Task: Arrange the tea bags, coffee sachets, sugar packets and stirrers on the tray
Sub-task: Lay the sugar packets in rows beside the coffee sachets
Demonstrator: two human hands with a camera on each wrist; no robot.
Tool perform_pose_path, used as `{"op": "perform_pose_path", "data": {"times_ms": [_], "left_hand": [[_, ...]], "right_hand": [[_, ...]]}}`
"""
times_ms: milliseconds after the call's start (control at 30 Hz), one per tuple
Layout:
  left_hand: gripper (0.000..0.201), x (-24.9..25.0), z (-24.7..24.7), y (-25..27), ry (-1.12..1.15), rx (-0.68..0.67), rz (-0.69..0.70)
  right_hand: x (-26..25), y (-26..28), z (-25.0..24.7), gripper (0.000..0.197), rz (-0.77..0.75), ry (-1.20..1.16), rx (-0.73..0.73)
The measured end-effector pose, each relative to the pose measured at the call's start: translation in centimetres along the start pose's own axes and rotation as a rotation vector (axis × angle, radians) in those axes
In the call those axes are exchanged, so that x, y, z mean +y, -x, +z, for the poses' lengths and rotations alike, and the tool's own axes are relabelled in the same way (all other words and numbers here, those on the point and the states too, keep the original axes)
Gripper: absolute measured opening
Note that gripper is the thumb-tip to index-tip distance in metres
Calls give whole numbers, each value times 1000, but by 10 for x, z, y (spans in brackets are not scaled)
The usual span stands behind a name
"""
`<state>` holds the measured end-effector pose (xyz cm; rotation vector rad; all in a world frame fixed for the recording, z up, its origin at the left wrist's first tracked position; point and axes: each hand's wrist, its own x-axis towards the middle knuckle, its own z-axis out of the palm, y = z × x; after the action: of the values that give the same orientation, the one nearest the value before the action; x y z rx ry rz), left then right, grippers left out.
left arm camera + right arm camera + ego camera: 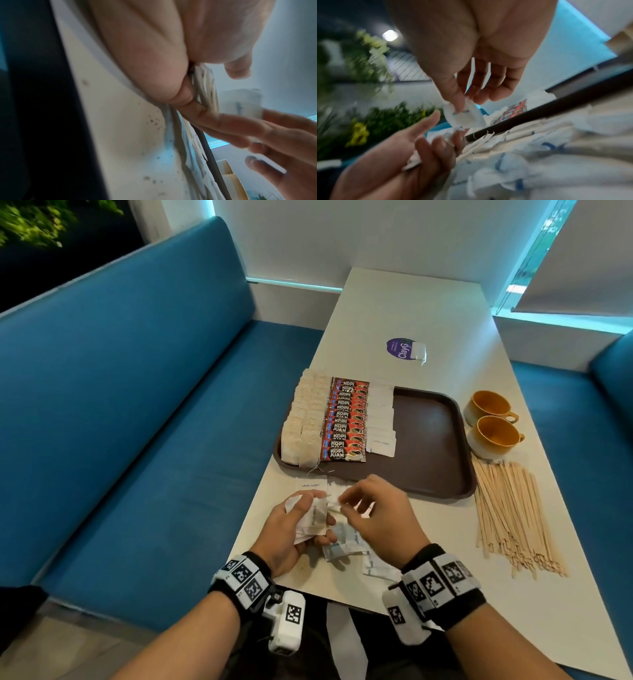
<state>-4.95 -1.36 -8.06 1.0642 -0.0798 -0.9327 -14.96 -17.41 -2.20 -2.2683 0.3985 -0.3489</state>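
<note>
A brown tray (428, 440) holds rows of tea bags (306, 422), red coffee sachets (346, 422) and white sugar packets (382, 419). In front of it, my left hand (301, 522) grips a small stack of sugar packets (317, 515), whose edges also show in the left wrist view as the stack (205, 86). My right hand (373, 511) pinches one sugar packet (465, 116) between thumb and fingers, just beside the left hand's stack. More loose sugar packets (346, 542) lie on the table under both hands. Wooden stirrers (513, 518) lie in a heap to the right.
Two yellow cups (493, 422) stand right of the tray. A purple round sticker (400, 348) with a small white packet on it lies farther back on the white table (411, 302). Blue bench seats (137, 405) flank the table.
</note>
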Motion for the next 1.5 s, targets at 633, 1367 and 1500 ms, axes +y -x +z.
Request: {"op": "perform_pose_path", "data": {"times_ms": [633,1367,1500], "left_hand": [[48,-4,-5,-1,34,-40,43],[6,3,1,3,-40,-6,-42],[3,3,2,4,-44,-15,-38]], "right_hand": [[12,3,4,19,381,-551,-105],[17,4,-3,30,328,-538,-183],[19,3,-1,37,296,-492,-203]]}}
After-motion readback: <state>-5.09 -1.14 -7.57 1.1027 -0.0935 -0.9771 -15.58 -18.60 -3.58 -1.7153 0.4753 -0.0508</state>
